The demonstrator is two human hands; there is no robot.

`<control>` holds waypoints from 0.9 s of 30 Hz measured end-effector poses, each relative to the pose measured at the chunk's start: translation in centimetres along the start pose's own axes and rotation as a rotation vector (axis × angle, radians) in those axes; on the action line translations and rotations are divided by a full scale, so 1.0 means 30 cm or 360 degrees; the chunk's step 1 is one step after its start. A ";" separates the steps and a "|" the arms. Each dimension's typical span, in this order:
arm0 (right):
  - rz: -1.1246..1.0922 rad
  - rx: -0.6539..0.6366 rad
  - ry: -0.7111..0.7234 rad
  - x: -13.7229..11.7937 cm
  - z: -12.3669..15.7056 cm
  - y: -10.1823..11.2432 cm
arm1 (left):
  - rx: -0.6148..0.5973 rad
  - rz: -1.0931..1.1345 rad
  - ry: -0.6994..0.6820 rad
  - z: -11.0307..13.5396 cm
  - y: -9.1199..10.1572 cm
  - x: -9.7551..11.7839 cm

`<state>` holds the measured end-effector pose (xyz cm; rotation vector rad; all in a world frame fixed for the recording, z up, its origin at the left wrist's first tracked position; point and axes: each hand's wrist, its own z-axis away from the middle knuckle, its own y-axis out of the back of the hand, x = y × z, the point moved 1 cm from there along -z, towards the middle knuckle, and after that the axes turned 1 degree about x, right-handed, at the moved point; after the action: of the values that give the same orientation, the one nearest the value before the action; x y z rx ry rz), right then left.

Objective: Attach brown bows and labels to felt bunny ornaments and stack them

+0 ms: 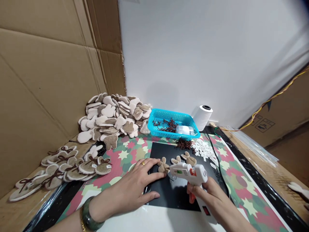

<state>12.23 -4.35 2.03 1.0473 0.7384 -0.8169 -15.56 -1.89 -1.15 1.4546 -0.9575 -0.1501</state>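
My right hand (205, 190) is wrapped round the handle of a white hot glue gun (187, 170), with a finger at its orange trigger. The gun's nozzle points left at a small brown felt bunny shape (163, 166) on a black mat (166, 193). My left hand (140, 177) lies palm down with its fingers stretched out. Its fingertips touch the bunny's left and lower edges, and the thumb rests apart on the mat. Two more bunny shapes (189, 159) lie behind the gun, partly hidden by it.
Loose brown bows (183, 144) and small white tags (204, 149) lie behind the mat. A blue basket (154, 130) holds more bows and a clear container. White and brown felt pieces (108, 111) pile up at back left; bow-tied ones (72, 164) lie in front. A thread cone (203, 118) stands right.
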 end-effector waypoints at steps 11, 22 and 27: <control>-0.0090 -0.0016 -0.0088 0.013 -0.009 -0.007 | 0.0044 -0.0009 -0.0023 0.009 -0.007 -0.008; -0.0069 -0.0039 -0.0048 0.019 -0.015 0.008 | -0.0019 0.0025 0.0029 0.005 0.000 -0.002; -0.0038 0.0004 -0.0018 0.010 -0.014 0.012 | -0.0030 0.0010 0.0037 0.002 -0.001 -0.001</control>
<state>12.62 -3.93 1.81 1.0367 0.7418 -0.8439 -15.61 -1.93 -1.20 1.4332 -0.9392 -0.1370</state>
